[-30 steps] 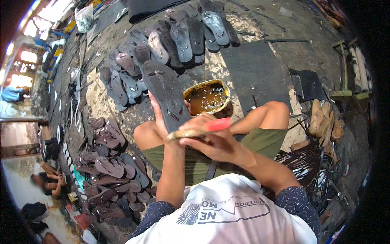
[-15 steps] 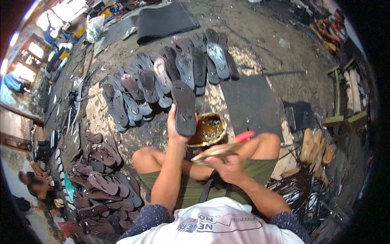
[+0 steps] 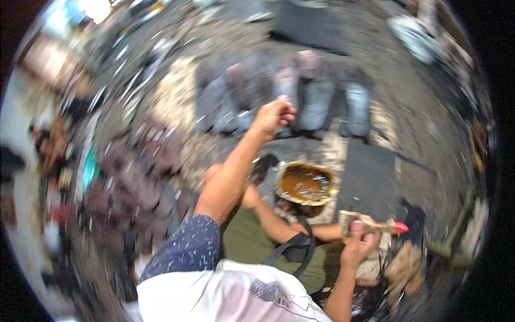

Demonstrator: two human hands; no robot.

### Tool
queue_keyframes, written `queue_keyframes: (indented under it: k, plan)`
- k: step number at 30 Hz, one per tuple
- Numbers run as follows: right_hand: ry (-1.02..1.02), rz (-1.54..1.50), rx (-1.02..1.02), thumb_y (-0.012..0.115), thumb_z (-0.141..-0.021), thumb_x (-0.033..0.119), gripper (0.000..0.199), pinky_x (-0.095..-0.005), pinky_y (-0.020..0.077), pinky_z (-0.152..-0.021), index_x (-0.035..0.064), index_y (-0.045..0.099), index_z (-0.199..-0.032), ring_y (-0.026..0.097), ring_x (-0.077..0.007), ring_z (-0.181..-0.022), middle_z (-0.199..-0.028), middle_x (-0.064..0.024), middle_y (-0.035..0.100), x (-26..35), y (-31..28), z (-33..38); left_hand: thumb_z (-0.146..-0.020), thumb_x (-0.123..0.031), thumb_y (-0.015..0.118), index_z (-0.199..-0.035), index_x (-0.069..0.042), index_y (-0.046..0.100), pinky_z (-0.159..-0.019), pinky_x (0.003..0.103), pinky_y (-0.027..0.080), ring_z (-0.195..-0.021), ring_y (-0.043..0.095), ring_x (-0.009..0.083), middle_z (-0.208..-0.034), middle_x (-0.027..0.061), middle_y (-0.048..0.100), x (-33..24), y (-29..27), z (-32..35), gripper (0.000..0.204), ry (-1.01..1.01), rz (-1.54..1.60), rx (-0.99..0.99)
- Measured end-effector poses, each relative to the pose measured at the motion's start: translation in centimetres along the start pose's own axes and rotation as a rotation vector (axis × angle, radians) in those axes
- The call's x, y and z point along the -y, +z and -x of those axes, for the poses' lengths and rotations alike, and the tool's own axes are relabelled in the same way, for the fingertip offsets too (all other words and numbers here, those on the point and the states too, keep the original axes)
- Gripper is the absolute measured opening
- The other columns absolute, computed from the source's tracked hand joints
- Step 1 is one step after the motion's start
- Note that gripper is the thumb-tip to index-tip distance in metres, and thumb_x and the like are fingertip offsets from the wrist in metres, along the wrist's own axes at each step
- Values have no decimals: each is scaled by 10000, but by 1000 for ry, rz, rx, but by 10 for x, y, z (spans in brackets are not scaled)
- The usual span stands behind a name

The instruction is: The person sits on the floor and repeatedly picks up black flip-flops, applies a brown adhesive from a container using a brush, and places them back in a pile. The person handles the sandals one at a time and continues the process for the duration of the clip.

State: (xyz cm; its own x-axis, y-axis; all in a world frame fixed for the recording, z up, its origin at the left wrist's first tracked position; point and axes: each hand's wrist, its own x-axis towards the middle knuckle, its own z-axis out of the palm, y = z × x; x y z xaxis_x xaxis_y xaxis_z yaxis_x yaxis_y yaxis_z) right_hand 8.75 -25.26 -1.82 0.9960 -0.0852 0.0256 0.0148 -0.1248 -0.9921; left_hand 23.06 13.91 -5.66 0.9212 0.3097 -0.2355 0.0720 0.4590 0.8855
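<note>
My left hand (image 3: 274, 119) reaches out over the near edge of the rows of grey and brown sandal soles (image 3: 317, 104). Its fingers are curled closed, and blur hides what they hold, if anything. Lower right, my right hand (image 3: 360, 244) grips a flat paintbrush (image 3: 382, 227) with a red handle end, its broad bristle end toward the left. Between the two hands stands a round tub (image 3: 335, 185) of shiny amber-brown liquid, perhaps glue, in front of my crossed legs.
A heap of brown sandals (image 3: 134, 177) lies at my left. Right of the tub is a dark rubber sheet (image 3: 370, 174), with another black sheet (image 3: 308, 27) at the far side. Tan foot-shaped forms (image 3: 403, 268) lie at the lower right. Much is motion-blurred.
My left hand has moved forward to the rows; the sole it held up is no longer seen raised. My right hand has swung right with the brush. The view has turned.
</note>
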Motion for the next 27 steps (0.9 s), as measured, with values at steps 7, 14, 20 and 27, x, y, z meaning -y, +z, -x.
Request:
queue_keyframes:
  k: [7, 14, 20, 27]
  plan:
    - [95, 309, -42, 624, -931, 621, 738, -371, 414, -981, -12, 596, -1310, 571, -267, -1127, -1249, -151, 631, 8, 25, -36, -954, -297, 678, -735, -54, 664, -652, 292, 478, -679, 591, 112, -749, 25, 660, -47, -200, 272, 327, 669, -498, -681]
    - [-18, 45, 46, 734, -923, 492, 508, -274, 349, -600, 54, 510, -799, 414, -87, -690, -763, 27, 473, 27, 71, -49, -824, -461, 758, -1232, -135, 583, -949, 544, 423, -1145, 575, 382, -1215, 149, 621, -51, -347, 370, 550, -24, -1518, -1407]
    - [-181, 17, 167, 585, -1043, 337, 460, -337, 427, -1048, -38, 600, -1311, 592, -199, -1163, -1242, -113, 647, -4, 51, -68, -789, -496, 745, -1224, -153, 684, -887, 515, 467, -1054, 651, 381, -1127, 145, 714, -63, -315, 305, 557, -530, -1985, -1132]
    - [-99, 369, 606, 726, -942, 214, 299, -328, 528, -898, 47, 697, -1188, 690, -176, -996, -1109, -74, 743, -32, 97, -75, -1029, -185, 579, -1302, -20, 602, -976, 358, 475, -1106, 612, 215, -1243, 104, 653, -54, -290, 359, 320, 614, -1182, -1009]
